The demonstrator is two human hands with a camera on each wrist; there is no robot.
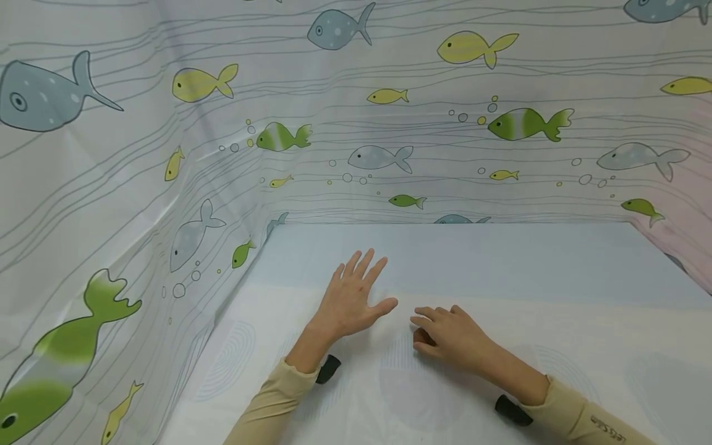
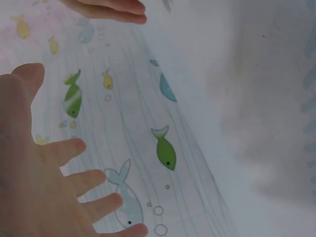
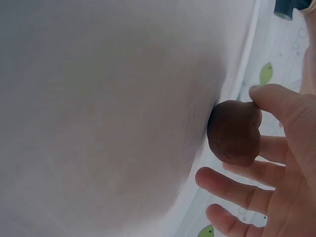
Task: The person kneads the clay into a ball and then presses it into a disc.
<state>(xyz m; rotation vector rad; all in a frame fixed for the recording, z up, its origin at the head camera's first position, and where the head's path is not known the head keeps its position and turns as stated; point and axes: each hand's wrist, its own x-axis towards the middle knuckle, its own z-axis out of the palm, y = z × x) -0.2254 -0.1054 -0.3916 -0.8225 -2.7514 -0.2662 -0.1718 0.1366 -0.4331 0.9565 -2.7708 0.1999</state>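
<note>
The person's right hand (image 1: 453, 337) pinches a brown lump (image 3: 234, 133) between the thumb, whose tip is set against one edge of it, and the fingers behind it. The lump is rounded and smooth, with a shallow dent on the side turned to the palm, and the last two fingers of this hand stand apart from it. In the head view the lump shows only as a dark patch between the thumb and the fingers, at the side which faces the other hand. It is close to the white table (image 1: 356, 420), but the right wrist view is dim and I cannot tell if it touches the surface. The left hand (image 1: 353, 303) is over the table also, just beside the right one and a little farther from the person; its fingers are spread and quite straight, and its thumb points toward the right hand. Both arms wear beige sleeves (image 1: 278, 395), the right one with dark lettering, and a black piece (image 1: 328, 369) shows at each wrist. The far part of the table has a pale blue band (image 1: 473, 259), while the nearer part carries faint blue and grey patterns. Behind the table and along its left side hangs a white curtain (image 1: 417, 74), printed with wavy lines, bubbles and fish in green, yellow and blue-grey.
</note>
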